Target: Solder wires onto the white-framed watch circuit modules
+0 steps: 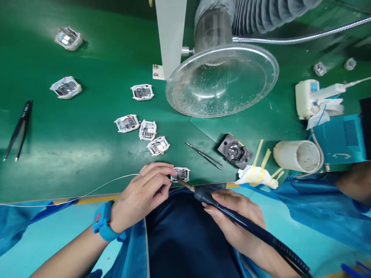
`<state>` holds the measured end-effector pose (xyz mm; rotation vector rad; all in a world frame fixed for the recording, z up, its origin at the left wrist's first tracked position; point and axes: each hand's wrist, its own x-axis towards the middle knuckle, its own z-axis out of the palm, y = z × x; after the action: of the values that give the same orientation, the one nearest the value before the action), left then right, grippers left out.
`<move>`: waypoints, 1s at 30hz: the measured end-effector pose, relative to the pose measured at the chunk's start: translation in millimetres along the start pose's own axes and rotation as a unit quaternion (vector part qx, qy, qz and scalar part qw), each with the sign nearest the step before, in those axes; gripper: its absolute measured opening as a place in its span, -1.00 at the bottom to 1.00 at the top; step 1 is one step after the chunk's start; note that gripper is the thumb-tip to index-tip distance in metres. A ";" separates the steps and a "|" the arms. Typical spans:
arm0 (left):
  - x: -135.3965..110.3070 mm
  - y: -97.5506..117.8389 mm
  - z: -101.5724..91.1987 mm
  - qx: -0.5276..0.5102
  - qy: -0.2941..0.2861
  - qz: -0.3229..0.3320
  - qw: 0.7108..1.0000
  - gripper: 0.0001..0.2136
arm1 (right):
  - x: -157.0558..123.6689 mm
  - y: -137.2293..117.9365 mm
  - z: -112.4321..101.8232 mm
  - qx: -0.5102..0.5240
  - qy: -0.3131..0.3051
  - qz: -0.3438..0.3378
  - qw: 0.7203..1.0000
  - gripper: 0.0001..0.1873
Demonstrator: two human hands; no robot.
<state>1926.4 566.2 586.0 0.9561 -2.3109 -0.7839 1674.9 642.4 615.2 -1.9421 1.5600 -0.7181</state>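
My right hand [239,218] grips a soldering iron [232,216], whose tip reaches the circuit board inside a white watch case [187,174] at the bench's near edge. My left hand [150,185] is closed at the left side of that case, its fingertips touching or nearly touching the rim. A thin solder wire [107,181] runs from the far left into these fingers; its end is hidden by them. Around my left wrist sits a blue strap [106,222].
Several open watch cases [147,130] lie at left and centre. Tweezers [204,155], a black fixture [235,150] and a white cloth with yellow strips [257,175] are to the right. A clear fume hood [223,81] overhangs the bench. Another person's sleeve [319,204] shows at right.
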 end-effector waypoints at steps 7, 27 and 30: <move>-0.3 0.9 1.0 0.001 0.003 0.000 1.000 -0.84 | 0.6 -3.1 0.7 -0.020 0.017 -0.005 1.000 -0.64; -1.3 -1.3 5.8 0.023 0.017 0.011 1.000 -0.86 | -3.2 -13.3 3.8 -0.026 0.040 0.017 0.999 -0.62; -0.5 -1.3 3.8 -0.001 0.013 -0.004 1.000 -0.86 | -2.1 -15.7 4.0 -0.029 0.049 0.020 0.998 -0.61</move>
<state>1924.9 567.0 582.4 0.9683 -2.2844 -0.7729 1688.2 647.6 623.2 -1.9371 1.6919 -0.7691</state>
